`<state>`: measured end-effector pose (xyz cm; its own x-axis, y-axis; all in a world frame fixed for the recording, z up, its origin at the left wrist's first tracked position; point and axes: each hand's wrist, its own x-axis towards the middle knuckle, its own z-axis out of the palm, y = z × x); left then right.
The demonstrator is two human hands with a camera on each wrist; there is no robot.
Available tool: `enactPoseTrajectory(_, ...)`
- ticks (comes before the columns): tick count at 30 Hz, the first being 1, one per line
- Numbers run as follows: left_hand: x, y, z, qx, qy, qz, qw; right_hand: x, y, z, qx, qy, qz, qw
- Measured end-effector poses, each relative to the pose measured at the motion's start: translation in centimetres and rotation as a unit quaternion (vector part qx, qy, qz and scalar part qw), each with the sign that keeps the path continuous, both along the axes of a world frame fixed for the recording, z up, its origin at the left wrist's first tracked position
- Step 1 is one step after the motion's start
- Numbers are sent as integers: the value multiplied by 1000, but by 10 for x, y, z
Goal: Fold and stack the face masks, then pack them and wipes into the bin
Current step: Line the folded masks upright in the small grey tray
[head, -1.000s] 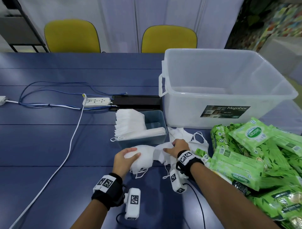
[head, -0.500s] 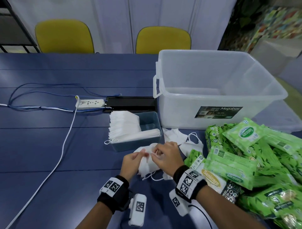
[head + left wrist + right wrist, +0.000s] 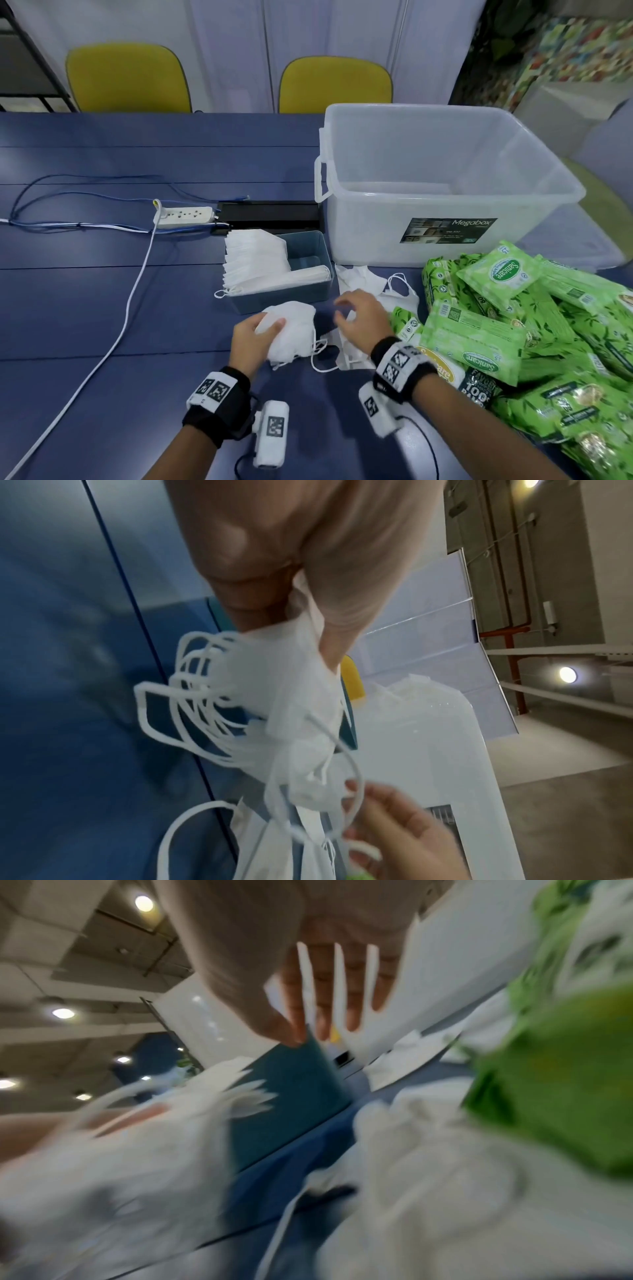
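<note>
You were in the folding-and-stacking step. Your left hand (image 3: 254, 337) gripped a small stack of folded white masks (image 3: 291, 334) just above the desk (image 3: 102, 308), thumb on top and fingers curled beneath; the left wrist view showed their ear loops (image 3: 192, 704) hanging in a bunch below the hand. Your right hand (image 3: 361, 317) hovered near that stack with fingers loosely spread and, as far as the blurred right wrist view allowed, had hold of nothing.

Unfolded masks (image 3: 363, 279) lay loose on the desk beneath and beyond the right hand. A small teal tray (image 3: 308, 270) held masks already folded (image 3: 255, 263). The clear bin (image 3: 445, 178) stood behind, apparently with nothing packed yet, so the task looked to be at an early stage.

The next move probably called for your right hand to pick up another loose mask, crease it flat and lay it on the held stack, keeping the loops from tangling.

The bin's label read "Megabox". The green wipe packs (image 3: 496, 274) heaped at right, touching the loose masks, read "Sanicare". A darker pack near your right wrist showed "100" and partial lettering you could not read in full.
</note>
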<state>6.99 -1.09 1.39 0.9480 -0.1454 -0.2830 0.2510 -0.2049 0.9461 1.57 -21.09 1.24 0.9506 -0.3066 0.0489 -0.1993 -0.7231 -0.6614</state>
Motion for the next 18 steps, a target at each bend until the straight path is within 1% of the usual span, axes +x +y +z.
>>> enactPoseTrajectory(2,1,5,1,-7,-7,8,1000,11,-27,-2,-68,122,-24,990)
enactPoseTrajectory(3,1,7,2,-7,-13,13,1000,16,-36,-2,-90,166,-34,981)
enactPoseTrajectory(5,1,7,2,4,-28,20,999,23,-47,-1,-120,238,-40,963)
enactPoseTrajectory(7,2,6,3,7,-35,26,999,26,-49,-2,-154,313,-35,937)
enactPoseTrajectory(9,2,4,3,7,-36,28,999,28,-47,-7,-169,368,-46,913)
enactPoseTrajectory(11,3,2,3,10,-33,25,999,29,-45,-11,-174,386,-59,904)
enactPoseTrajectory(14,3,0,0,9,-26,18,999,31,-43,-15,-199,374,-48,904)
enactPoseTrajectory(16,2,-2,-1,10,-24,10,1000,30,-44,-19,-199,344,-43,917)
enactPoseTrajectory(18,1,-4,-2,10,-24,7,1000,28,-43,-22,-170,310,-45,935)
